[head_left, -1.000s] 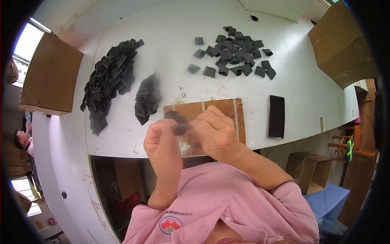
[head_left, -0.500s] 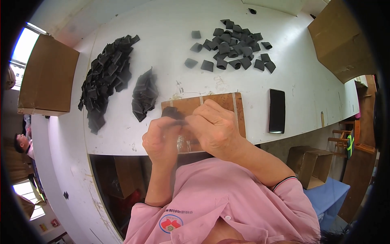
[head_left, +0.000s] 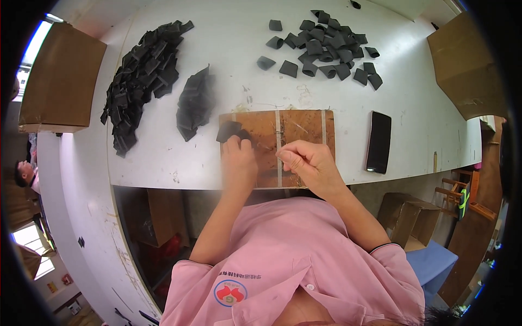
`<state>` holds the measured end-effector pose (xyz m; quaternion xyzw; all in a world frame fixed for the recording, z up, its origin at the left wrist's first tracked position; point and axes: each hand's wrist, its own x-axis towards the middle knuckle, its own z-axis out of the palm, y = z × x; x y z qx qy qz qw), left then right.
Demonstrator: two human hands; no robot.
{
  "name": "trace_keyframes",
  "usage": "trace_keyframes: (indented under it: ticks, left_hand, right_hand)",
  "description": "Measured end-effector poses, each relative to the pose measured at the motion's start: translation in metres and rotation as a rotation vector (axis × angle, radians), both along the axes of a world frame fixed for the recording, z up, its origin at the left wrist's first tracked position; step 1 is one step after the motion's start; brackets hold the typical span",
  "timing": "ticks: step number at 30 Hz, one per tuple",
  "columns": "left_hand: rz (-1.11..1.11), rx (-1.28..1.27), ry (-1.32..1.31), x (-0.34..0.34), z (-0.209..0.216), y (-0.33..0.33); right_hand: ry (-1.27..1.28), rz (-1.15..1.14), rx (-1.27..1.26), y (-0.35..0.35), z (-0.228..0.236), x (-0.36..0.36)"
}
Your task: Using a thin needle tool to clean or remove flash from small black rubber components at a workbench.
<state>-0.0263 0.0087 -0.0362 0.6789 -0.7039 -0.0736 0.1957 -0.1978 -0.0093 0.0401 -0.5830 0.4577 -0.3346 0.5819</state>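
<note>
Lying at the far-left corner of the brown rectangular board [head_left: 304,130]: black, flat, fabric-like pieces [head_left: 228,130], just beyond my left hand [head_left: 239,165] (nearer; grip: cannot tell). Right hand [head_left: 314,168]: fingers curled together.

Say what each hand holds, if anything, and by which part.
Left hand: at the black pieces on the brown board; blur leaves any hold unclear. Right hand: curled; whether anything is pinched there cannot be told.

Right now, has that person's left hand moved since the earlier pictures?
Yes, to the right: the left hand straddled the left edge of the brown board before; now it's just right of that edge.
</note>
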Motion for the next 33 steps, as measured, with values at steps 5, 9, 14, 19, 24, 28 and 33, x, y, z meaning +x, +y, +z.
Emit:
trace_keyframes:
  ticks: [5,9,14,19,24,28,33]
  left_hand:
    - [-0.031,-0.031,-0.065,0.009,-0.006,-0.007]
    - [0.266,0.111,0.870,0.004,0.034,0.002]
    - [0.129,0.120,1.166,-0.025,0.081,0.027]
    - [0.057,-0.490,0.524,-0.035,0.073,0.020]
    - [0.131,0.372,2.139,-0.017,0.100,0.017]
    - [0.185,0.061,1.494,-0.030,0.105,0.025]
    - [0.251,-0.147,1.312,-0.036,0.117,0.024]
  right_hand:
    - [0.044,-0.011,0.056,0.011,-0.005,0.008]
    - [0.164,-0.075,-0.294,0.015,0.001,0.016]
    - [0.014,-0.256,-0.413,0.018,0.004,0.026]
    - [0.280,-0.295,-0.808,0.011,0.001,0.030]
    - [0.083,-0.275,-0.341,0.012,0.014,0.020]
    - [-0.786,-0.030,0.637,0.006,0.020,0.010]
    - [-0.738,0.118,0.534,0.003,0.039,0.013]
